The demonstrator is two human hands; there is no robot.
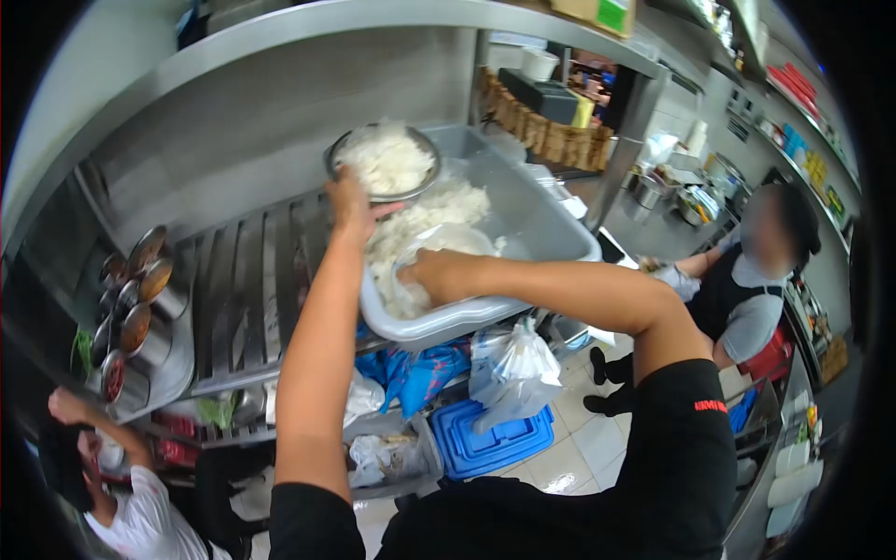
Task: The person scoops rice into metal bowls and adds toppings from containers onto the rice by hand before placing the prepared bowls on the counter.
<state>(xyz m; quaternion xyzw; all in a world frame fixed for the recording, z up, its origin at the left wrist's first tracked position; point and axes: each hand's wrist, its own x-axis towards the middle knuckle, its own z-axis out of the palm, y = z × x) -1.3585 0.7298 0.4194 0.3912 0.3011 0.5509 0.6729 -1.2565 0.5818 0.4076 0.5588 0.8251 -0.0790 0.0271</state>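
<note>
My left hand [351, 210] grips the near left rim of a round metal bowl [431, 177]. A heap of white food [385, 157], which looks like rice or fine rice noodles, fills the bowl above its rim. The bowl is over the left side of a grey plastic tub [551, 233]. Inside the tub lies more of the white food [453, 203]. My right hand [439, 277] reaches into the tub's near part, fingers curled down against a whitish, translucent thing, perhaps a plastic bag or dish. Its fingertips are hidden.
The tub rests on a slatted metal shelf [245, 271]. Several metal pots [145, 336] stand at the left. Beneath are a blue lid [490, 439] and plastic bags [518, 364]. One co-worker [761, 280] stands at right, another [154, 513] is at lower left.
</note>
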